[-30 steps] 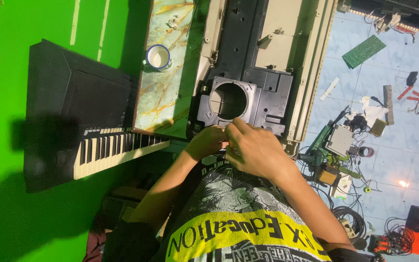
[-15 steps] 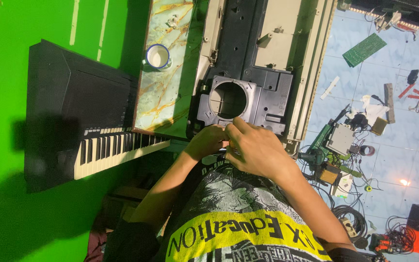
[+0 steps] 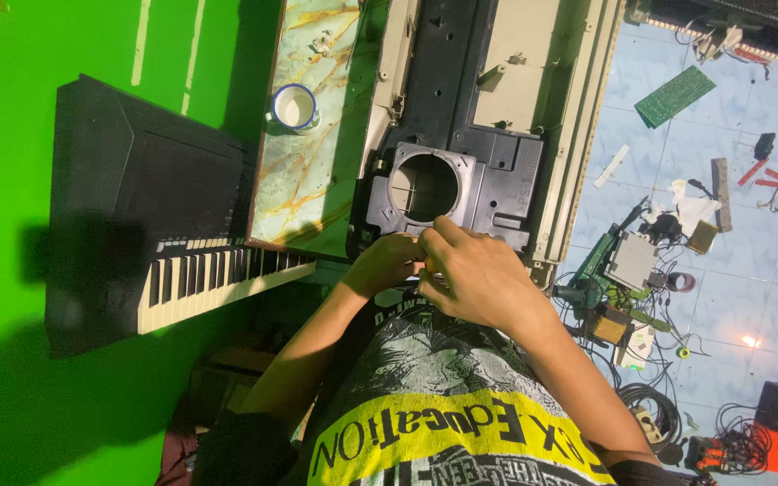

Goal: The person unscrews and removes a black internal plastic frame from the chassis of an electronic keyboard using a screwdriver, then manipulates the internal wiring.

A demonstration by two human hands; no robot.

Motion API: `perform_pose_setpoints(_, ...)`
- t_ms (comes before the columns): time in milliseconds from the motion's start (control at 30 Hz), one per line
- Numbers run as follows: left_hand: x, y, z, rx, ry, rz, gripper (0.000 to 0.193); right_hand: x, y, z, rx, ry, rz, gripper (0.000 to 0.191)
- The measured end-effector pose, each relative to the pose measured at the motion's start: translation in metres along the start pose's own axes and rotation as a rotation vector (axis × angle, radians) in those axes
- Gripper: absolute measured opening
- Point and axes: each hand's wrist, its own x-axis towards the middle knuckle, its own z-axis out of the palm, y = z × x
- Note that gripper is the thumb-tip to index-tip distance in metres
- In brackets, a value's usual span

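Nothing much has shifted since the earlier frames: both hands stay bunched together at the near edge of the dark plastic housing (image 3: 456,184), with only a slight change in how the fingers curl.

From the head camera, looking down, the left hand (image 3: 387,264) and the right hand (image 3: 472,274) meet just below the housing's round opening. The left hand's fingers are curled in and pressed against the right hand; the right hand's fingers (image 3: 434,236) are bent and drawn close, the tips at the housing's lower rim. Whether they pinch some small part I cannot tell, since the knuckles cover the spot where the two hands meet.

The housing lies on a long beige panel (image 3: 578,117), which is cut off at the top of the frame. One round hole shows in the housing. Beside it is one strip of marbled green bench (image 3: 312,171) carrying one white cup with a blue rim (image 3: 293,108). One black keyboard (image 3: 150,207) sits to the side, its white keys partly tucked under the bench edge.

On the blue tiled floor (image 3: 749,297) lie one green circuit board (image 3: 674,95) and a tangle of cables and small tools (image 3: 632,270), too jumbled to count.
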Motion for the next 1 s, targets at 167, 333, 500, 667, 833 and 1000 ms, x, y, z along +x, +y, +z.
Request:
perform_pose_setpoints(167, 0.002, 0.000, 0.000, 0.009, 0.013, 0.022, 0.010, 0.000, 0.001, 0.000, -0.004, 0.021, -0.022, 0.046)
perform_pose_setpoints(333, 0.001, -0.001, -0.001, -0.026, 0.005, 0.030, 0.010, 0.000, 0.001, -0.001, -0.001, 0.033, -0.033, 0.048)
perform_pose_setpoints(500, 0.002, 0.000, -0.001, -0.006, 0.005, 0.020, 0.011, 0.000, 0.001, -0.001, 0.008, 0.029, -0.030, 0.045)
perform_pose_setpoints(667, 0.003, 0.008, -0.004, -0.016, 0.014, 0.017, 0.013, -0.002, 0.000, -0.005, 0.018, 0.054, -0.028, 0.046)
perform_pose_setpoints(833, 0.007, 0.012, -0.006, 0.012, 0.025, 0.026, 0.012, -0.005, 0.000, -0.013, 0.036, 0.072, -0.007, 0.041)
perform_pose_setpoints(1000, 0.009, 0.012, -0.007, 0.020, 0.026, 0.057, 0.014, -0.009, 0.000, -0.018, 0.059, 0.178, -0.052, 0.040)
